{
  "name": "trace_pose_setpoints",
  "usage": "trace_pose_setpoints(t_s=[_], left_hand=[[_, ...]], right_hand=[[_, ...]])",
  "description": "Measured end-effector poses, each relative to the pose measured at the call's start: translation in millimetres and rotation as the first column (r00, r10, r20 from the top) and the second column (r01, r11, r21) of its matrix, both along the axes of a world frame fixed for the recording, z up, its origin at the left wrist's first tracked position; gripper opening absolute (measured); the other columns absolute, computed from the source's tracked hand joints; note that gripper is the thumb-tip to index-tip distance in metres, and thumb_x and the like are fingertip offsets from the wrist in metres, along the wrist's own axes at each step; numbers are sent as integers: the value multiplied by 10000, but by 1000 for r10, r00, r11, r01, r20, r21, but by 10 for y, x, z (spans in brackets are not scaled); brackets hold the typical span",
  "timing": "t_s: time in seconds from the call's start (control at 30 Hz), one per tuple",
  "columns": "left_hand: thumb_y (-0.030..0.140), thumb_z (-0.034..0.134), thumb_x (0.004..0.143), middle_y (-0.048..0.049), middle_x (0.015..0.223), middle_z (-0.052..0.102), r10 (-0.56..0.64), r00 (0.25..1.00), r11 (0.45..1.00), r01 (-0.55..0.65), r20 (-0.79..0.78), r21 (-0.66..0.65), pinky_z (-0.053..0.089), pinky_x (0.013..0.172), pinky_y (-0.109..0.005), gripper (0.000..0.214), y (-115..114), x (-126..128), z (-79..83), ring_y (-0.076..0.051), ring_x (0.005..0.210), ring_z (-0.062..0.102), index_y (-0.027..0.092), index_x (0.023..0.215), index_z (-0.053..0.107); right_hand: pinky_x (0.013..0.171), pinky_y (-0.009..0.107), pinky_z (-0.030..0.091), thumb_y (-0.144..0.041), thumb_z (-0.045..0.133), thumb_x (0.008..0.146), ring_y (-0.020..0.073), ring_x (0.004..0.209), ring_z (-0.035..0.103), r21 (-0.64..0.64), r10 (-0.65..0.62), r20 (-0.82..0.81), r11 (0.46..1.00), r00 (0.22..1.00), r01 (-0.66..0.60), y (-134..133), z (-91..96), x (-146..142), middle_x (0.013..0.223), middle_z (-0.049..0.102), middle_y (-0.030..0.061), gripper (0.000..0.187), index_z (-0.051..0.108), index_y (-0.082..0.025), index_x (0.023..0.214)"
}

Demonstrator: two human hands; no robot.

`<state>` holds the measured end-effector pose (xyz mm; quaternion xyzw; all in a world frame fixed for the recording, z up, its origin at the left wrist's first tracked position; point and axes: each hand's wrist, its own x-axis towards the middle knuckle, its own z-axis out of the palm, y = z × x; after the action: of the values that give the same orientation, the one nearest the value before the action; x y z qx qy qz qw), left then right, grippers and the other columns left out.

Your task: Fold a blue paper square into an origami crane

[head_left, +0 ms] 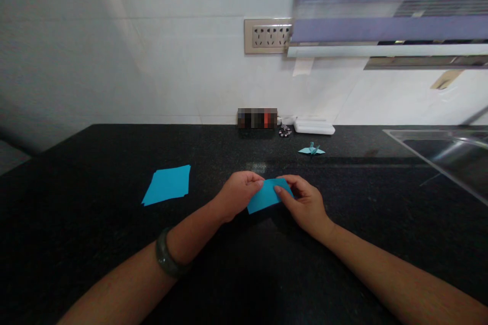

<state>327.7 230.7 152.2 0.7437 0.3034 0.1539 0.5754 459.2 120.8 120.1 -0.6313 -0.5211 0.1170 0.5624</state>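
Note:
Between my two hands is a blue sheet of paper (266, 197), tilted over the dark counter. My left hand (241, 190) pinches its upper left corner between thumb and fingers. On the right side, my right hand (303, 200) grips it with the thumb on top and the fingers behind. Parts of the fingers are hidden behind the paper. To the left lies a slightly uneven stack of blue paper sheets (168, 184). Farther back on the right stands a folded light-blue paper crane (311, 150).
A blurred-out box (257, 118), a beaded bracelet (284, 131) and a white flat object (313, 126) lie along the wall. A sink (453, 150) is set into the black counter (114, 254) at right. A socket panel (268, 36) and a purple blind (389, 0) are above.

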Motion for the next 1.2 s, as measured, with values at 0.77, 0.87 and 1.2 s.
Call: trace_pose_setpoints(t_s=[0.77,0.87,1.2], left_hand=[[253,548,679,-42,647,588,2,999,953,13,48,-304,382,528,-236,171,106,-21,31,-107,558,503,105,756,587],[252,553,676,-43,657,590,3,999,950,13,52,-312,387,537,-242,173,111,-20,21,-108,564,508,106,764,584],[368,560,682,-47,624,586,-16,999,947,31,51,-320,377,504,-235,279,97,-14,31,-105,532,502,95,735,589]], right_hand=[[633,307,415,-210,485,756,165,782,500,-67,262,669,953,695,-295,-37,6,235,904,553,61,365,539,-292,1108],[636,313,415,-205,486,754,167,785,491,-84,287,674,945,681,-315,-33,4,241,916,539,67,377,532,-288,1119],[632,311,420,-197,493,749,163,777,494,-88,320,642,933,697,-348,-16,19,250,906,533,60,363,547,-290,1095]])
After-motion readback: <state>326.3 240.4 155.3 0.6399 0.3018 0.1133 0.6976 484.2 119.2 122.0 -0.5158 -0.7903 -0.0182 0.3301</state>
